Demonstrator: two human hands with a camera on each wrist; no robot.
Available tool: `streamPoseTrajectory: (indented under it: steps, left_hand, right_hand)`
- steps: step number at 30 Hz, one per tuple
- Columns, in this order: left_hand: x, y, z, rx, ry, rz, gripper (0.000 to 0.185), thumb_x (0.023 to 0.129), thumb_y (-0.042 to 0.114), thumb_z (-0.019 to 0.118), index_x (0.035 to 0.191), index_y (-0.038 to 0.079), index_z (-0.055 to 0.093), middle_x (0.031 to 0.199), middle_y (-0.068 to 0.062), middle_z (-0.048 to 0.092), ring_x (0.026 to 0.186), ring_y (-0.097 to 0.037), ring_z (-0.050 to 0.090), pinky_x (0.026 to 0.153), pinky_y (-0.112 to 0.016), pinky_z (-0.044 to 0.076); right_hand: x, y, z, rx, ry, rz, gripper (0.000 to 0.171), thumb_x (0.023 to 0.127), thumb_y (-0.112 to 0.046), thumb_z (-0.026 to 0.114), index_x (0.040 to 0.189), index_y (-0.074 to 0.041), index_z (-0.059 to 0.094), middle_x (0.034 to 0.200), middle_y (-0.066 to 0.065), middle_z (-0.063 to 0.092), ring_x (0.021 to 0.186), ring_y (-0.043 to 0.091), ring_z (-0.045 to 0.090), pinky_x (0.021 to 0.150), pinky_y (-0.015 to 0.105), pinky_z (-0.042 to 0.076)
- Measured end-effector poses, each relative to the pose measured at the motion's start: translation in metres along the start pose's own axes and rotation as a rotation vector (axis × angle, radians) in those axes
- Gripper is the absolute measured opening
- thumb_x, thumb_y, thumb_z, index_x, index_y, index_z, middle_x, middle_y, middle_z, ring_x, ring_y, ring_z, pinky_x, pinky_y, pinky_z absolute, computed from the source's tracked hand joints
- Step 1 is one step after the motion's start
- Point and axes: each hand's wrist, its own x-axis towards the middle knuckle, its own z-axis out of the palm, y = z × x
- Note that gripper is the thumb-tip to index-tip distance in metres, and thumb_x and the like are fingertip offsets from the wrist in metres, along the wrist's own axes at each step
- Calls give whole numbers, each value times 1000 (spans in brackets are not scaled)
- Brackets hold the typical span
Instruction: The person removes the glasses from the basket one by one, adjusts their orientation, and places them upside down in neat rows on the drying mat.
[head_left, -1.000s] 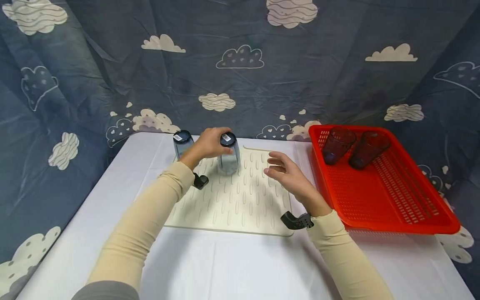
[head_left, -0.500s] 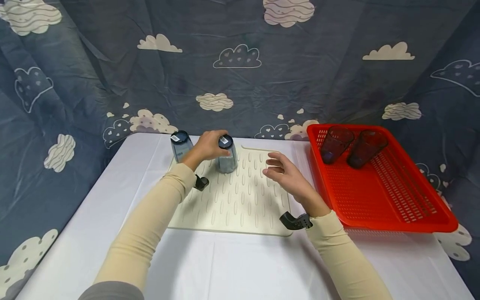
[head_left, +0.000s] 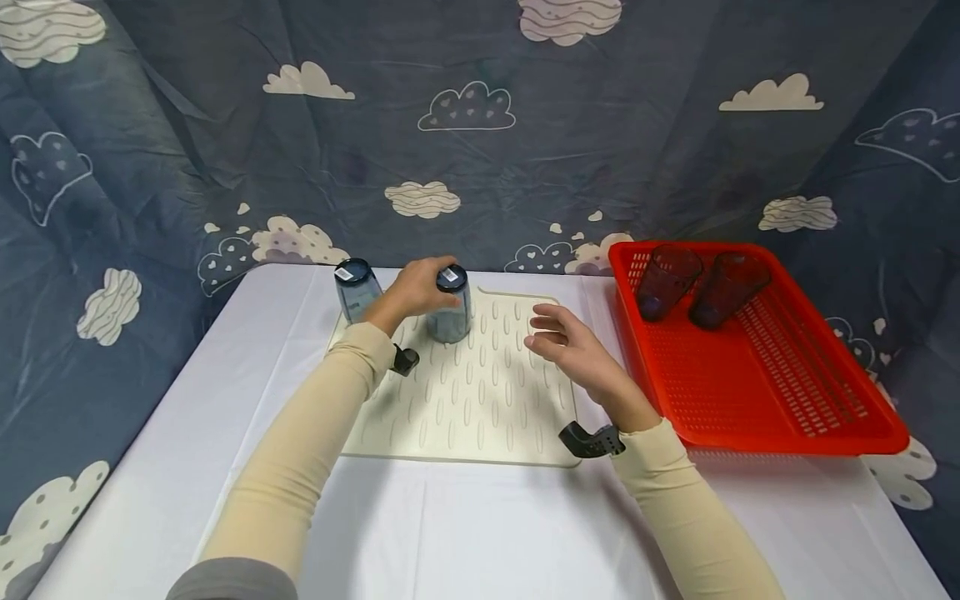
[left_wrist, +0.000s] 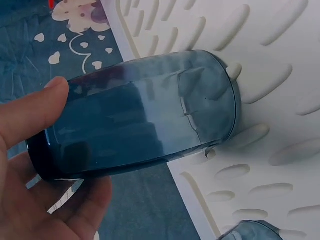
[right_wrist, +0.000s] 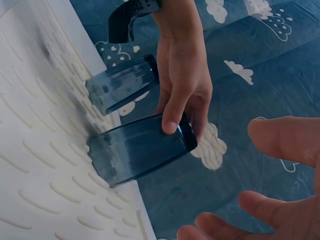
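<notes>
- Fingers (right_wrist: pixel 172 112) of the left hand (head_left: pixel 417 287) curled over the base of an upturned blue tumbler (head_left: pixel 450 305), thumb (left_wrist: pixel 35 112) pressed on its side wall; firm hold near the top end.
- Tumbler standing mouth-down at the far edge of the drying mat (head_left: pixel 480 400), rim touching the mat, long axis upright and the grip at its upper end.
- Right hand (head_left: pixel 567 348) hovering above the mat's right part, fingers loosely spread, nothing held; well apart from the tumbler and clearly the farther hand.
- Second blue tumbler (head_left: pixel 354 288) also inverted, at the mat's far left corner, just beside the held one on the other side of the left hand.
- Tumblers: smooth, translucent, smoky blue, gently barrel-shaped, with thick dark bases bearing small white labels.
- Mat: cream, soft-looking, covered in rows of raised oval ribs, lying on a white tablecloth (head_left: pixel 480 533).
- Red basket (head_left: pixel 780 425) of perforated plastic along the table's right edge, two dark tumblers (head_left: pixel 701 287) lying tipped in its far end.
</notes>
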Motion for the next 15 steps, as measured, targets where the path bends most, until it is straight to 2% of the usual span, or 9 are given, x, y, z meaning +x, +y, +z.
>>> streamPoseTrajectory:
  steps: [7, 15]
  left_hand:
    - [0, 1, 1, -10, -22, -14, 78, 90, 28, 73, 156, 17, 32, 159, -13, 37, 145, -35, 38, 114, -52, 40]
    - [-2, 3, 2, -18, 17, -8, 77, 91, 29, 71, 155, 14, 32, 158, -15, 38, 144, -36, 38, 114, -52, 40]
  right_hand:
    - [-4, -6, -3, -37, 9, -7, 61, 97, -17, 59, 152, -5, 33, 151, 24, 42, 137, 41, 46, 115, 56, 40]
    - [-16, -18, -10, -61, -2, -50, 61, 97, -15, 59, 152, -7, 33, 152, 22, 42, 138, 42, 45, 114, 59, 40]
